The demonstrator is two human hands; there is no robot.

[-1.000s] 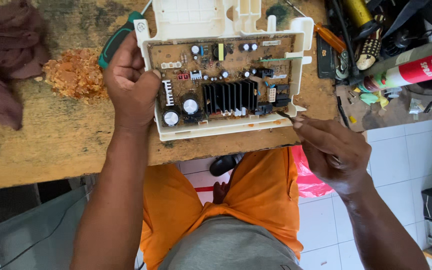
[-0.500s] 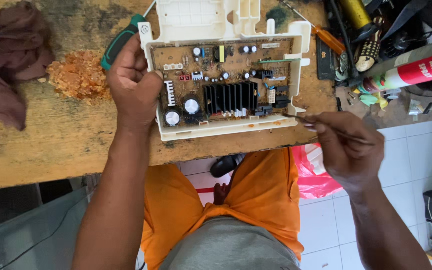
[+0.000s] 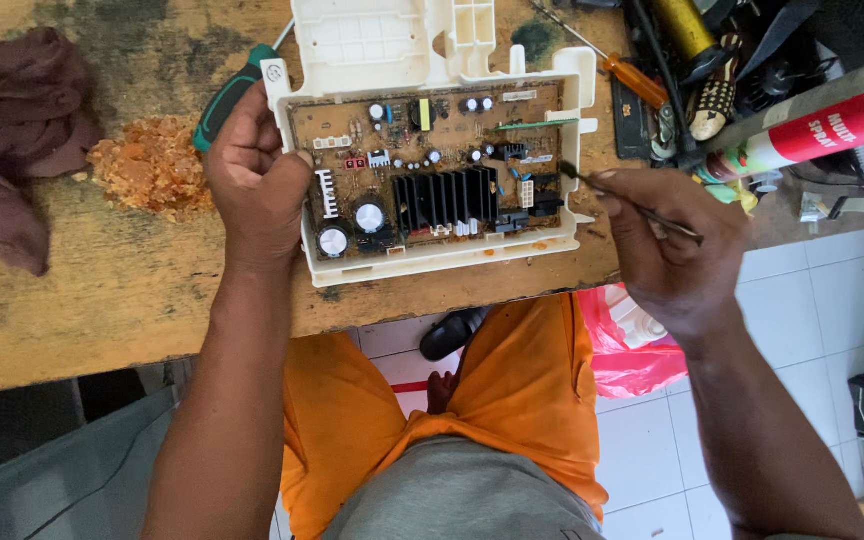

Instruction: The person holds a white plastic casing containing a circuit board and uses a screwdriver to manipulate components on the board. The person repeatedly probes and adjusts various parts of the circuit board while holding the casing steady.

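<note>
A: What are the fingers of the right hand (image 3: pixel 664 248) doing?

B: They are pinched around a thin metal tool (image 3: pixel 632 204), much as one holds a pen. Its tip points left and sits at the right edge of the circuit board (image 3: pixel 430 172), just beside a small white connector.

A: And the left hand (image 3: pixel 255 180)?

B: Its fingers are curled against the left edge of the white plastic tray (image 3: pixel 432 255) that holds the board, thumb near the board's left side. It grips the tray's rim, pressing it to the wooden table (image 3: pixel 72 290).

A: Where does the board lie?

B: Flat inside the tray, at the near edge of the table, in front of the person. It carries a black finned heat sink in the middle and 2 round silver-topped capacitors at its lower left.

A: What lies around it?

B: A green-handled screwdriver (image 3: pixel 224 98) sits just behind the left hand, partly hidden by it. Left of that is a heap of orange crumbs (image 3: pixel 149 165), then a dark brown rag (image 3: pixel 12 140). To the right, a red and white spray can (image 3: pixel 832 118) lies among cluttered tools
</note>
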